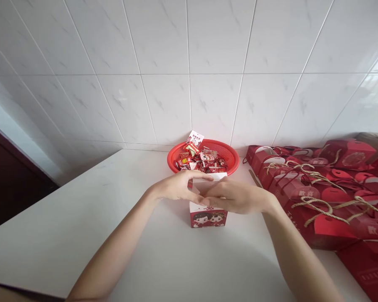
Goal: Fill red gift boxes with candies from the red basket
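A small red and white cardboard gift box [208,219] with two cartoon faces on its front stands upright on the white table. Its upper part is pale inside, and the top is unclosed. My left hand [178,186] grips the upper left of the box, with the thumb in front and the fingers over the far side. My right hand [234,196] is curled round the upper right edge, its fingertips meeting my left thumb at the front. Both hands partly hide the opening. Just behind the box is a red plastic basket [234,161] of wrapped sweets [207,157].
Several red gift boxes [334,228] with rope handles crowd the right side of the table [91,222]. A white printed card [195,137] leans at the back of the basket. The tiled wall [164,105] rises behind the table. A dark door-like panel [12,176] is at left.
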`<action>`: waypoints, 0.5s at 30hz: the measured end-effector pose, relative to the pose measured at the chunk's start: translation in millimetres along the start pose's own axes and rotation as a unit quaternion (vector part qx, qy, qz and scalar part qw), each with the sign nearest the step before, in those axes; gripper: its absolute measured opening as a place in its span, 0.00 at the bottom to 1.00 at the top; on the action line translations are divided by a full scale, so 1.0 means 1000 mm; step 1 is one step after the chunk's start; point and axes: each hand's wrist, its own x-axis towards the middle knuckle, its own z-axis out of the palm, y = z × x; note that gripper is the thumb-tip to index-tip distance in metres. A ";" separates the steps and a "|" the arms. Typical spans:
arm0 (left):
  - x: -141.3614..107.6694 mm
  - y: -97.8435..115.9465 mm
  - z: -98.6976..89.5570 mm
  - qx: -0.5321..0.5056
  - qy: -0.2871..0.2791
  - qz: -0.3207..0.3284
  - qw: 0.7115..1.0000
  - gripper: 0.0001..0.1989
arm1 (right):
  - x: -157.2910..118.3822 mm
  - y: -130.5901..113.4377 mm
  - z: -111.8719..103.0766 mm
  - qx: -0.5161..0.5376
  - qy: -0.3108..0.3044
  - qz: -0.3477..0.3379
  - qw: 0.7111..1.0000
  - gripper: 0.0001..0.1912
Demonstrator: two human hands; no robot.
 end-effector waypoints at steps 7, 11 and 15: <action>-0.004 0.002 -0.001 0.023 0.008 0.061 0.998 0.27 | -0.016 -0.003 -0.013 0.023 0.146 -0.023 0.989 0.12; -0.007 0.001 -0.002 0.066 0.028 0.070 0.995 0.34 | -0.024 0.003 -0.019 -0.031 0.228 0.037 0.972 0.19; -0.003 -0.005 0.002 0.106 0.091 0.073 0.987 0.36 | -0.021 0.016 -0.019 -0.051 0.202 0.109 0.972 0.32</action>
